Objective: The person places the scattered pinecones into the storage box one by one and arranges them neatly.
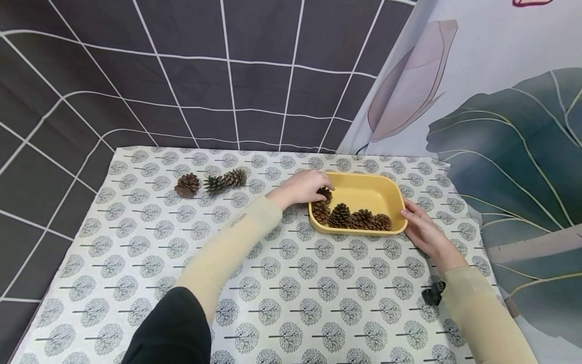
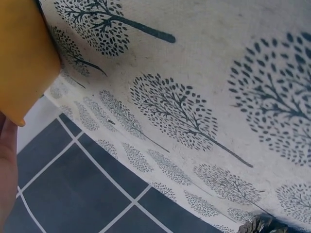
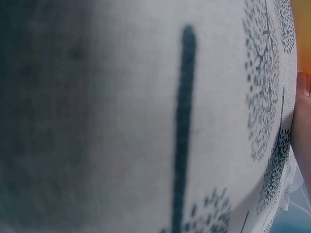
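A yellow rectangular tub (image 1: 364, 187) sits toward the back right of the table. My left hand (image 1: 305, 188) reaches over its left end, fingers and thumb pinching a brown pine cone (image 1: 325, 194) just inside the wall. Along the near side of the tub lie several more pine cones (image 1: 362, 219). At the right end, my right hand (image 1: 423, 230) grips the tub, its thumb on the rim and its fingers along the outer wall. The left wrist view catches the tub's corner (image 2: 29, 58) and part of the left hand (image 2: 7, 170); the pinched cone is outside that view.
To the left on the tree-print cloth (image 1: 291, 288) lie a round pine cone (image 1: 187, 185) and two longer ones end to end (image 1: 225, 181). A dark tiled curtain (image 1: 254, 86) hangs behind the table, and a leaf-print curtain (image 1: 509, 167) is at the right.
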Demonstrator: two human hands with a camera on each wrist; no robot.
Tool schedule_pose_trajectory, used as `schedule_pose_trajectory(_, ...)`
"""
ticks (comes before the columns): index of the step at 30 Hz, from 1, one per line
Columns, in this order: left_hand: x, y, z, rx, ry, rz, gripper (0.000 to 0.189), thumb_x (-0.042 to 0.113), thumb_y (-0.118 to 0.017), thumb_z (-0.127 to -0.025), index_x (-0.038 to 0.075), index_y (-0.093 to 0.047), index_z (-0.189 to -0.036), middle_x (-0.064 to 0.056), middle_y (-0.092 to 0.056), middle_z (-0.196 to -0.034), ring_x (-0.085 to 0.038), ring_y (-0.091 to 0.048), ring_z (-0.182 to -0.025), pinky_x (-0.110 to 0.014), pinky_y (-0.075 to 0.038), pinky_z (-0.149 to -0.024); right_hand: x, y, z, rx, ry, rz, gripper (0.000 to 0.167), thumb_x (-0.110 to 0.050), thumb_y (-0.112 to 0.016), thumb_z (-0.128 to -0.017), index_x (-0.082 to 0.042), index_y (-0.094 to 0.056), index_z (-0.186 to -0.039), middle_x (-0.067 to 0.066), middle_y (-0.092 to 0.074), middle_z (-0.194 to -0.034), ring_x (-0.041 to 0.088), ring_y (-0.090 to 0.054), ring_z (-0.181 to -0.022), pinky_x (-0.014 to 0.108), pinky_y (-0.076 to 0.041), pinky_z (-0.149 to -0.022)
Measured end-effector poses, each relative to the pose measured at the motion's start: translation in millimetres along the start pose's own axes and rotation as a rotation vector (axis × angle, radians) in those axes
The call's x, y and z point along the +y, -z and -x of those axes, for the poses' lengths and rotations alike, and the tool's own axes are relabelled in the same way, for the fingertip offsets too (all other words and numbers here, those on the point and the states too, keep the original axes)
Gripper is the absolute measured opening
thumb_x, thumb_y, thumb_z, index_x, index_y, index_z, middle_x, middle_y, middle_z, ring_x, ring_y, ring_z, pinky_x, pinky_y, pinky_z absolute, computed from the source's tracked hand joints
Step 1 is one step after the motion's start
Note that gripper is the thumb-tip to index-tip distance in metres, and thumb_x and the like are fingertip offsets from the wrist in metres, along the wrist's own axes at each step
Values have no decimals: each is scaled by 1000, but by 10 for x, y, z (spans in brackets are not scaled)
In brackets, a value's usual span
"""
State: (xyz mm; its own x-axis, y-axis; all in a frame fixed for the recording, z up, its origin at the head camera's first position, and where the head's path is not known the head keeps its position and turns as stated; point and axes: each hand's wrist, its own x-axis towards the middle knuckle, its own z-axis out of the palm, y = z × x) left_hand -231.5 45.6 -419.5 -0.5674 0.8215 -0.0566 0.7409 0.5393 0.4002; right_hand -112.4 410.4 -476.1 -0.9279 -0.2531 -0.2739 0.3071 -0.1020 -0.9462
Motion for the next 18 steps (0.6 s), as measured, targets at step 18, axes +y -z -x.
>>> schedule_pose_trajectory(18,-178,164,425,140,12,67,37,16,-74,-99,10,-70,-135,-10,-68,-146,-27,-64,-138,-44,-45,-126,16,6,-20,-2,18,-8,72,-13,-45,-113,-2,1,-168,18,2,-175,-7,-56,-129,10,-46,-111)
